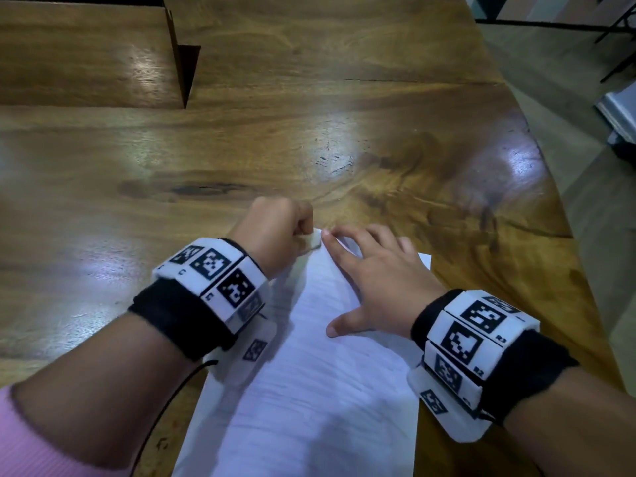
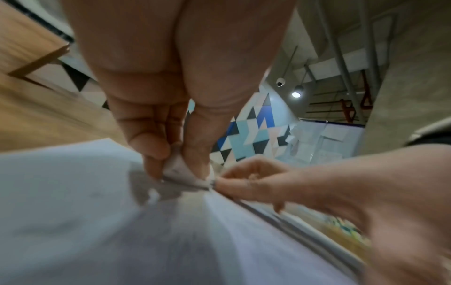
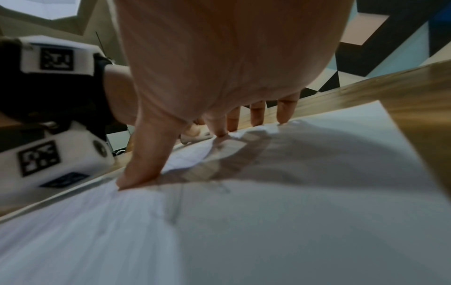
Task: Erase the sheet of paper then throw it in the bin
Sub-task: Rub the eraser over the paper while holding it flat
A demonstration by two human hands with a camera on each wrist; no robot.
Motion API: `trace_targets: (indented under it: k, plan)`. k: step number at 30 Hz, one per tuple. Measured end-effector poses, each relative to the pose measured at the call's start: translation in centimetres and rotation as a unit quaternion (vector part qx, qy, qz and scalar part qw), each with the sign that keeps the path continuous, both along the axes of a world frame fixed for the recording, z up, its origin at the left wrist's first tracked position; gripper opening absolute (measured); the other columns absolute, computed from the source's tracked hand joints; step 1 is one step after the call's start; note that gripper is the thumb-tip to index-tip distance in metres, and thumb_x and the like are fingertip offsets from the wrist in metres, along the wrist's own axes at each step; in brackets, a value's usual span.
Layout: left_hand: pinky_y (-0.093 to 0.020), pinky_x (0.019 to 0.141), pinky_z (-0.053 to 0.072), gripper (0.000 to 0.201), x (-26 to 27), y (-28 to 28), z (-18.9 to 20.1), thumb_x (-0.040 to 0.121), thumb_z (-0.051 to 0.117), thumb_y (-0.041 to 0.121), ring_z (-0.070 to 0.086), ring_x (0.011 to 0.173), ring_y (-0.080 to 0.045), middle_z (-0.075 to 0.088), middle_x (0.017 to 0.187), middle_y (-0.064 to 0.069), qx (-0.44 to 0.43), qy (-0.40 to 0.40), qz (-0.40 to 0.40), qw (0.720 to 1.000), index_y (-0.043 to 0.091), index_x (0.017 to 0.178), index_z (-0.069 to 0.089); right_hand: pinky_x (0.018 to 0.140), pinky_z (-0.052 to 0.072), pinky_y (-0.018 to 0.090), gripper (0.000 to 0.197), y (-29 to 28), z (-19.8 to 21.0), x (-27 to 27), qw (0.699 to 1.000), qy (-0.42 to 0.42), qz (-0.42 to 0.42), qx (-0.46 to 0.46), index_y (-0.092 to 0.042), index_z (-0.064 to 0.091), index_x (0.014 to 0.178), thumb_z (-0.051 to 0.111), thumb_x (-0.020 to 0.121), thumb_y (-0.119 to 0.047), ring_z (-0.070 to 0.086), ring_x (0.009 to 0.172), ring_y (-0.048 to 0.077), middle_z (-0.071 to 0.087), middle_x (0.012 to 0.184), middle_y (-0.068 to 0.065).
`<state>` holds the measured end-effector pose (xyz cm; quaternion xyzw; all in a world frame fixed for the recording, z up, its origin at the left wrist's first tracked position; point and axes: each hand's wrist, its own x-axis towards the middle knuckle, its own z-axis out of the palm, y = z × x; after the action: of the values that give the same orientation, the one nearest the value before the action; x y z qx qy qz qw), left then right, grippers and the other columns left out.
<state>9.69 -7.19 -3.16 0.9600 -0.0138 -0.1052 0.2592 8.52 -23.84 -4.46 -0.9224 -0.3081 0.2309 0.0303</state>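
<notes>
Paper (image 1: 303, 380): flat on the table (image 1: 309, 139), long axis running away from me.
Left hand (image 1: 275, 228): grip narrow, pinching the far corner (image 1: 317, 235).
Right hand (image 1: 375, 277): flat, pressing the sheet just right of that corner.
Fold direction: toward me, I judge.
</notes>
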Motion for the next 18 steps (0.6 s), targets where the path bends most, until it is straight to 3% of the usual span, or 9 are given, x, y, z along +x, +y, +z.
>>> trace_targets:
  k: [3, 5, 7, 9, 11, 15, 18]
  plan:
    - [-0.015, 0.048, 0.029, 0.025, -2.4, 0.4, 0.2, 0.074, 0.069, 0.024, 0.045, 0.059, -0.016, 0.05, 0.054, 0.005, 0.005, 0.04, -0.078, 0.996, 0.022, 0.057, 0.051, 0.104, 0.014, 0.033, 0.12, 0.0, -0.1, 0.0, 1.0, -0.001, 0.003, -0.007, -0.03, -0.007, 0.151, 0.063, 0.063, -0.074, -0.002, 0.129, 0.014, -0.003, 0.15, -0.015]
    - [-0.015, 0.049, 0.03, 0.022, -3.1, 0.5, 0.3, 0.073, 0.07, 0.026, 0.044, 0.057, -0.014, 0.053, 0.059, 0.004, 0.003, 0.083, -0.118, 0.99, 0.023, 0.058, 0.054, 0.104, 0.015, 0.034, 0.12, 0.1, -0.2, 0.0, 1.0, -0.002, 0.004, -0.01, -0.03, -0.006, 0.15, 0.064, 0.063, -0.074, -0.001, 0.13, 0.015, -0.003, 0.151, -0.015]
    - [-0.021, 0.053, 0.028, 0.006, -1.4, 0.2, 0.5, 0.074, 0.068, 0.022, 0.048, 0.065, -0.015, 0.055, 0.067, 0.003, 0.024, 0.053, -0.084, 0.995, 0.018, 0.071, 0.064, 0.104, 0.015, 0.034, 0.12, 0.1, -0.1, 0.0, 1.0, -0.003, 0.003, -0.014, -0.03, -0.005, 0.151, 0.064, 0.063, -0.074, 0.001, 0.13, 0.017, -0.001, 0.151, -0.014]
    - [-0.02, 0.059, 0.027, 0.008, 0.4, -0.3, 0.8, 0.076, 0.067, 0.017, 0.051, 0.073, -0.018, 0.054, 0.07, 0.001, 0.041, 0.007, -0.027, 0.999, 0.011, 0.081, 0.066, 0.104, 0.015, 0.034, 0.12, 0.2, 0.0, -0.1, 1.0, -0.004, 0.001, -0.014, -0.03, -0.004, 0.151, 0.064, 0.063, -0.073, 0.003, 0.131, 0.018, 0.001, 0.151, -0.012]
    - [-0.02, 0.056, 0.025, 0.006, -0.4, -0.6, 0.7, 0.076, 0.065, 0.017, 0.049, 0.07, -0.019, 0.053, 0.067, 0.002, 0.028, 0.004, -0.04, 0.999, 0.011, 0.075, 0.065, 0.106, 0.015, 0.035, 0.12, 0.2, 0.1, -0.1, 1.0, -0.001, -0.002, -0.014, -0.03, -0.005, 0.151, 0.065, 0.063, -0.073, 0.002, 0.131, 0.017, 0.001, 0.151, -0.011]
    - [-0.014, 0.047, 0.03, 0.029, -3.7, -0.1, 0.4, 0.075, 0.067, 0.027, 0.042, 0.051, -0.008, 0.048, 0.055, 0.008, 0.017, 0.094, -0.131, 0.987, 0.024, 0.053, 0.049, 0.106, 0.014, 0.035, 0.12, 0.1, 0.1, 0.0, 1.0, 0.007, -0.009, -0.018, -0.032, -0.006, 0.15, 0.065, 0.063, -0.074, 0.002, 0.131, 0.018, 0.0, 0.15, -0.007]
    - [-0.023, 0.059, 0.032, 0.01, -0.6, -0.3, 0.4, 0.078, 0.063, 0.019, 0.05, 0.066, -0.021, 0.061, 0.07, -0.004, 0.041, 0.013, -0.044, 0.998, 0.014, 0.069, 0.059, 0.106, 0.015, 0.035, 0.12, 0.2, 0.0, 0.0, 1.0, 0.007, -0.009, -0.02, -0.032, -0.006, 0.15, 0.065, 0.063, -0.074, 0.005, 0.13, 0.019, 0.004, 0.147, -0.004]
